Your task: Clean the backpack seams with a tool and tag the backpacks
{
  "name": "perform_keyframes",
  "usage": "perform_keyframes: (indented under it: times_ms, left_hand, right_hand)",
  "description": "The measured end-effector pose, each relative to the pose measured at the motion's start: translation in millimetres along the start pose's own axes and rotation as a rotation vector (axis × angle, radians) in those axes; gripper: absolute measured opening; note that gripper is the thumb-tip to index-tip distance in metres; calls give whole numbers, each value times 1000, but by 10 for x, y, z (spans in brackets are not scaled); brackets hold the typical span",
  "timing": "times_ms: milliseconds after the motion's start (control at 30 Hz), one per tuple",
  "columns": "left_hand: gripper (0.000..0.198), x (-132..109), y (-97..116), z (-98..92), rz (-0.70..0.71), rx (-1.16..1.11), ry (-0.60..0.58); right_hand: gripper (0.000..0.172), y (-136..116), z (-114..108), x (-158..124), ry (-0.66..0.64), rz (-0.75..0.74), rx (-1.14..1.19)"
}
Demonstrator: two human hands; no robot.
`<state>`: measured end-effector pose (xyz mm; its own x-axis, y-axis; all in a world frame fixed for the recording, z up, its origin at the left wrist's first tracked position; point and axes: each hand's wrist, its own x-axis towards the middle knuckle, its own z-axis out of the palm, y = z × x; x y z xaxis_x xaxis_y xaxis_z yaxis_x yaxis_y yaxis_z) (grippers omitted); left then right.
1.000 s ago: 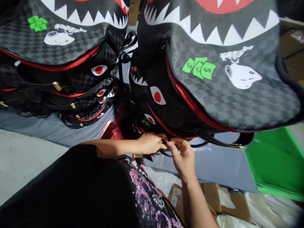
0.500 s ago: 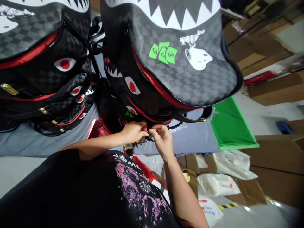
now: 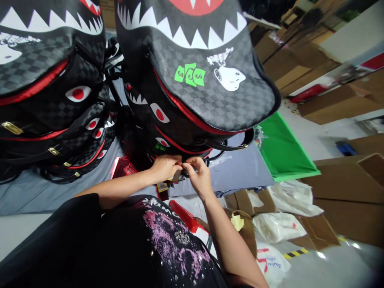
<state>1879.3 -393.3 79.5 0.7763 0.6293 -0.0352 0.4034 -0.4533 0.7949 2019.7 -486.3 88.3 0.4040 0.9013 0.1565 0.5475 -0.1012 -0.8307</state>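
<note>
My left hand (image 3: 166,168) is closed in a pinch in front of a stack of black checkered bags. A small tag (image 3: 177,175) shows just under its fingers, apparently held by them. My right hand (image 3: 198,174) pinches close beside it, fingertips almost touching the left ones; what lies between them is too small to make out. Both hands are at the dark handles below the top bag (image 3: 216,102), which bears white teeth, green money prints and a white cartoon dog. Another tag, with a yellow label (image 3: 162,187), hangs below my left wrist.
A second stack of similar bags (image 3: 39,72) stands at left on a grey-covered table (image 3: 237,168). Red tags (image 3: 121,167) lie between the stacks. A green sheet-like bin (image 3: 288,148), cardboard boxes (image 3: 342,196) and white plastic bags (image 3: 279,227) are to the right.
The view has shifted, so the bags appear further left. My hands stay pinched together at the handles; the red bit seen between the fingertips earlier no longer shows clearly.
</note>
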Motion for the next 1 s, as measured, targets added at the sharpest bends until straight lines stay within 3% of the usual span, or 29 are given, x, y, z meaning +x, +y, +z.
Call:
perform_keyframes:
  times_ms: [67, 200, 333, 500, 667, 800, 933, 1000]
  left_hand:
    - [11, 8, -7, 0, -19, -7, 23]
    - [18, 22, 6, -36, 23, -152, -155]
    - [14, 29, 38, -93, 18, 115, -1]
    - [21, 29, 38, -108, 96, 55, -130]
    - [18, 22, 65, -100, 62, 197, -17]
    - [23, 24, 41, -123, 119, 99, -152]
    - [17, 20, 3, -127, 79, 187, -35]
    - [18, 23, 4, -132, 81, 175, -43]
  right_hand:
    - [14, 9, 14, -3, 12, 3, 7]
    - [14, -2, 39, -5, 25, 3, 24]
    - [13, -6, 69, 3, 58, 17, 54]
    - [14, 28, 112, 0, 81, 49, 109]
    - [16, 56, 145, -29, 108, 92, 154]
    - [15, 43, 166, -47, 166, 114, 194]
    - [13, 21, 210, -48, 189, 134, 221]
    - [13, 14, 233, -45, 200, 136, 228]
